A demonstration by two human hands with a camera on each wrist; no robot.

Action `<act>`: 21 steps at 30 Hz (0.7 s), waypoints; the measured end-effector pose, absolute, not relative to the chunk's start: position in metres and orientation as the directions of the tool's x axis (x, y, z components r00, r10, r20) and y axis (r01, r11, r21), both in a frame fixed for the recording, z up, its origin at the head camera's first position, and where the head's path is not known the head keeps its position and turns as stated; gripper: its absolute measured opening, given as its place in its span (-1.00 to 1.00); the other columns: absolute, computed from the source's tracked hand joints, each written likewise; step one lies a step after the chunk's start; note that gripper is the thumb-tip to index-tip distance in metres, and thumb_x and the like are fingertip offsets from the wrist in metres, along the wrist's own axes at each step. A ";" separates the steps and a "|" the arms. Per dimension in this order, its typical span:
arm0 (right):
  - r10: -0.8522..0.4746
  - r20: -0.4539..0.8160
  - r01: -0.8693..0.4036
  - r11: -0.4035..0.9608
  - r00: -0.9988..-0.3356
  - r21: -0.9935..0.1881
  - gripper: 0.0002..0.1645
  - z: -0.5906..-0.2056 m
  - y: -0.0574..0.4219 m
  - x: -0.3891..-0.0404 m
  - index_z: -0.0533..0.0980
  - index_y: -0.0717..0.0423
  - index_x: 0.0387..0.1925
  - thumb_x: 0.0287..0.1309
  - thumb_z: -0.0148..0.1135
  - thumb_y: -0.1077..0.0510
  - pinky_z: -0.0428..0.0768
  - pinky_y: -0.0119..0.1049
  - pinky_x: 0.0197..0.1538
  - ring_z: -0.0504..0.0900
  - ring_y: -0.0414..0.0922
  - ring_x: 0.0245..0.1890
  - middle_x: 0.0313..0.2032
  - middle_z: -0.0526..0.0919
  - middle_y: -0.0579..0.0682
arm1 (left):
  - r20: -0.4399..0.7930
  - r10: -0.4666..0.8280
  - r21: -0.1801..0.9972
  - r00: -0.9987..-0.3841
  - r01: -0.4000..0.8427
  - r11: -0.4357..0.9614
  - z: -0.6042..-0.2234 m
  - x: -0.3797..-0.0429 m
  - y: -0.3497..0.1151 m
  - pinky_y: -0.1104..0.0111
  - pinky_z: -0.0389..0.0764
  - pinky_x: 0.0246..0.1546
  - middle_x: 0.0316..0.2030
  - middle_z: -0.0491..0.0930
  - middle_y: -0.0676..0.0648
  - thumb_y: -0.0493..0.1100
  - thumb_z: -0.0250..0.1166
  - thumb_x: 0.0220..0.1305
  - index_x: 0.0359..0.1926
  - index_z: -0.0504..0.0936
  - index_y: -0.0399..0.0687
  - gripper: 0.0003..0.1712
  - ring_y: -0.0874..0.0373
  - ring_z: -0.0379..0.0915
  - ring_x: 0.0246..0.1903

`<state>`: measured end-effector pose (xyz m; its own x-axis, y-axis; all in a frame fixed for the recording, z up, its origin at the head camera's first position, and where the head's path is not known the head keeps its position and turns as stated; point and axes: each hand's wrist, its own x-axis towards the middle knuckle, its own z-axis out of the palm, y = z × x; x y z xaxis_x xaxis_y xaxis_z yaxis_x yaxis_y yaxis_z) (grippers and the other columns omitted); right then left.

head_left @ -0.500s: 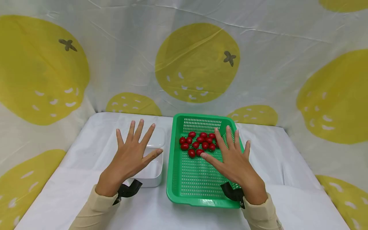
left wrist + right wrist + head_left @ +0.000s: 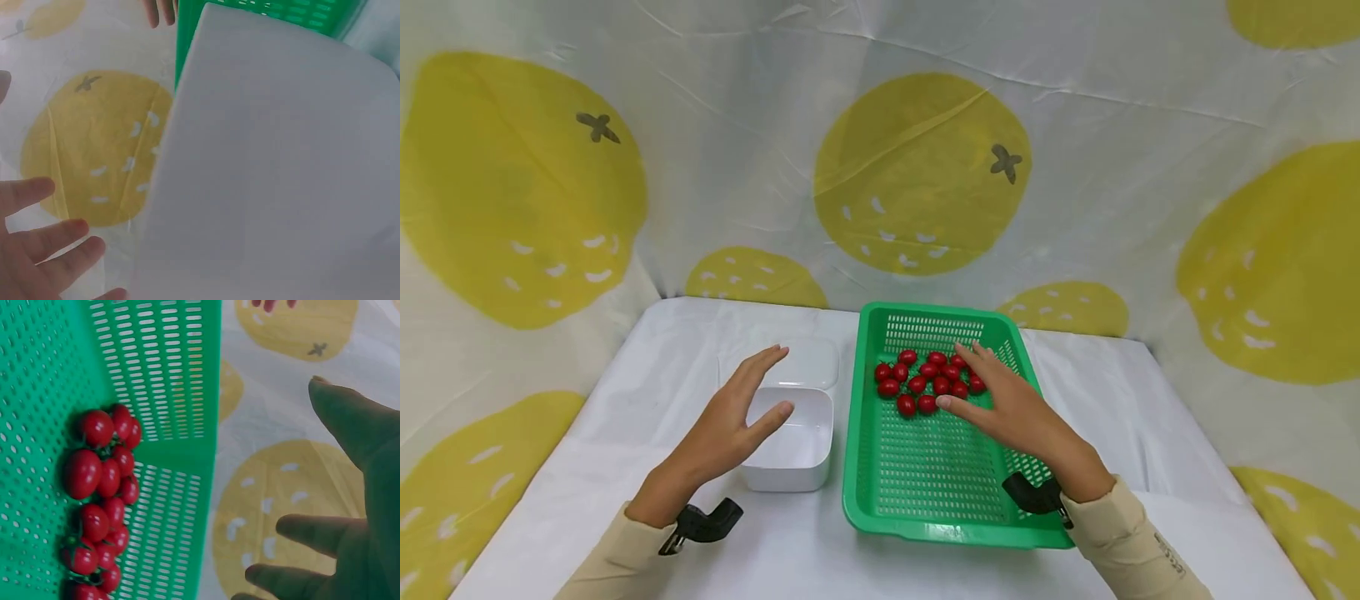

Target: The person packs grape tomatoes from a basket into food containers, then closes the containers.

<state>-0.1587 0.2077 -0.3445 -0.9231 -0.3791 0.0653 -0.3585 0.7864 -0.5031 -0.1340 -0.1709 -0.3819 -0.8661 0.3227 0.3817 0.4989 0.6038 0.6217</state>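
My left hand point(image 2: 722, 429) hovers at the left side of a white open box point(image 2: 793, 433), thumb apart from the fingers and nothing in its grasp. Over the right part of a green plastic basket point(image 2: 940, 527) hangs my right hand point(image 2: 1018, 412), its fingers extended and holding nothing. Several small red cherry tomatoes point(image 2: 907, 406) lie together toward the basket's far end; in the head view the right fingertips overlap some of them. The right wrist view shows the cherry tomatoes point(image 2: 83, 474) on the perforated floor, with the right fingers point(image 2: 312, 532) spread above the rim.
Behind the white box lies a flat whitish lid point(image 2: 805, 362). A white cloth point(image 2: 790, 550) covers the table, and a curtain printed with yellow lemons point(image 2: 925, 175) rises behind and at both sides. Each wrist wears a black mount point(image 2: 707, 523).
Both hands have turned from palms down with widely spread fingers to palms facing inward, fingers closer together. The hands have moved slightly apart at the wrists. The head view has shifted a little.
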 end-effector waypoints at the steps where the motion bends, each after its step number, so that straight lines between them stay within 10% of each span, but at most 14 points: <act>1: -0.393 0.076 -0.372 0.765 -0.916 -0.526 -0.03 -0.346 0.209 -0.161 0.07 -0.06 0.49 0.19 0.16 -0.33 0.14 0.32 0.29 0.02 0.18 0.44 0.46 0.06 0.11 | 0.384 0.317 0.645 -0.867 0.497 0.581 -0.385 -0.134 -0.172 -0.13 0.21 0.26 0.42 0.12 0.04 0.04 0.21 0.34 0.47 0.11 0.15 -0.24 0.03 0.05 0.40; 9: -0.477 0.138 -0.454 0.647 -0.868 -0.612 -0.33 -0.360 0.208 -0.183 0.38 -0.01 0.32 0.23 0.24 -0.12 0.53 0.08 0.09 0.50 0.09 0.17 0.24 0.47 0.10 | 0.407 0.269 0.768 -0.873 0.486 0.416 -0.410 -0.137 -0.184 0.19 0.17 0.35 0.38 0.23 0.00 -0.19 0.23 0.31 0.44 0.17 0.06 -0.27 0.07 0.10 0.38; 21: -0.486 0.058 -0.383 0.605 -0.872 -0.698 -0.58 -0.376 0.202 -0.204 0.56 0.17 0.10 0.25 0.26 0.09 0.60 -0.05 -0.01 0.59 0.12 0.05 0.06 0.60 0.20 | 0.383 0.285 0.883 -0.878 0.439 0.165 -0.446 -0.141 -0.193 0.58 0.05 0.32 0.36 0.21 -0.13 -0.33 0.13 0.35 0.43 0.15 -0.12 -0.34 0.05 0.03 0.39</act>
